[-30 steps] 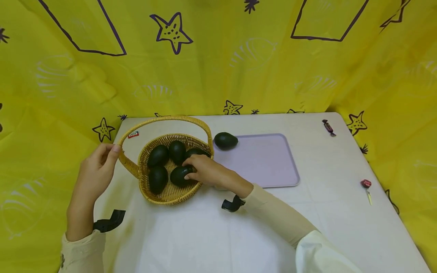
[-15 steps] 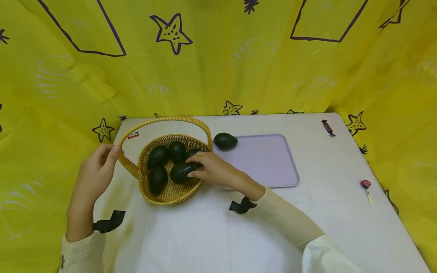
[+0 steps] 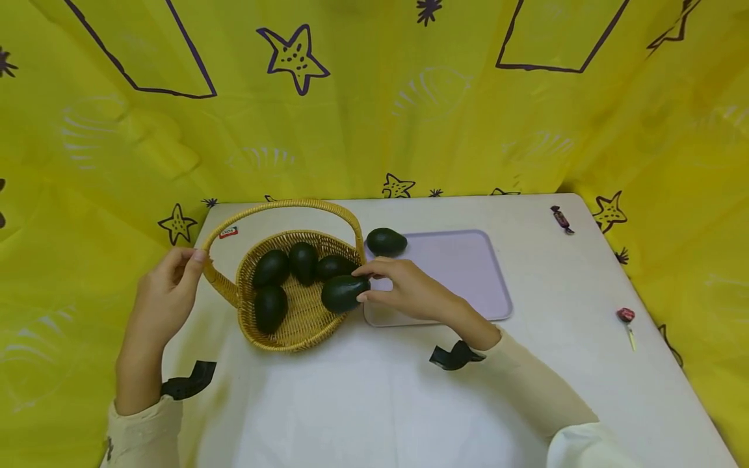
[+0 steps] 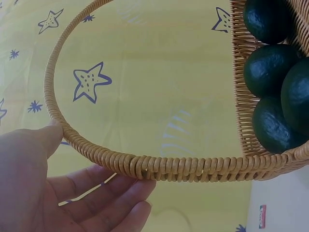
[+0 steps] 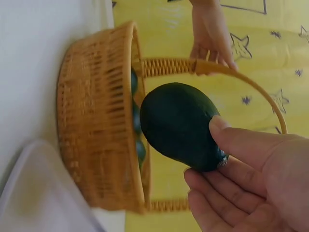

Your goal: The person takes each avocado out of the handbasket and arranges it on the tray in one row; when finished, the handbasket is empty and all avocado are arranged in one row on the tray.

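A wicker basket (image 3: 304,335) with a tall arched handle (image 3: 281,203) stands left of centre. Several dark green avocados (image 3: 272,268) lie inside it. My left hand (image 3: 168,292) holds the handle's left side between thumb and fingers. With thumb and fingertips at its narrow end, my right hand (image 3: 412,292) pinches an avocado (image 3: 342,294) over the basket's right rim. In the right wrist view this held avocado (image 5: 178,125) is above the opening, apart from those inside. Another avocado (image 3: 386,242) lies at the upper left corner of the lilac tray (image 3: 445,279).
The tray is just right of the basket on a white table (image 3: 328,416). A wrapped candy (image 3: 562,220) and a lollipop (image 3: 627,316) lie on the right. Behind the basket is a small red-and-white label (image 3: 228,232). A yellow patterned cloth (image 3: 363,117) surrounds the table's back and sides.
My right hand has lifted an avocado from the basket's inside and carried it right to the rim. The avocado beneath it now shows more. My left hand stays on the handle.
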A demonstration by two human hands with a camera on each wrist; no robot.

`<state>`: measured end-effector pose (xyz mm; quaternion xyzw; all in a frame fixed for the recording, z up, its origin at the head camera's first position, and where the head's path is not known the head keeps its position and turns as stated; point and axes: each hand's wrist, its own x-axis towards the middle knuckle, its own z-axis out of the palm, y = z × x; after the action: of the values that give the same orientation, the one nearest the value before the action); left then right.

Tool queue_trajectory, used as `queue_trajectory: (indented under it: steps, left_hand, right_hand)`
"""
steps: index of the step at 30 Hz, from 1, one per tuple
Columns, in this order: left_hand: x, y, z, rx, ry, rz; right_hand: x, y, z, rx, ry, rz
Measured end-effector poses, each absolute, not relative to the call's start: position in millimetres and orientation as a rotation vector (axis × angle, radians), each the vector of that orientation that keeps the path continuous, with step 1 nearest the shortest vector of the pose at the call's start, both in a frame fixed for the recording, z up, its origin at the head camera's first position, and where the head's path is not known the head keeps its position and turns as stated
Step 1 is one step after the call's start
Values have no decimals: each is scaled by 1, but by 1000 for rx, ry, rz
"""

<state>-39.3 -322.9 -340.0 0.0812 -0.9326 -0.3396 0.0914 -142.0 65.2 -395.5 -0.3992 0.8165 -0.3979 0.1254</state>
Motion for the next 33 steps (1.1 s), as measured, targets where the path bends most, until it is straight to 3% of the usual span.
queue_trajectory:
  steps: [18, 33]
  left_hand:
    - [-41, -324, -344, 233, -2748, -993]
    - [-40, -324, -345, 229, -2737, -999]
  right_hand:
    - [-195, 155, -424, -877, 2354, -1395]
    - [-236, 195, -451, -605, 2403, -1393]
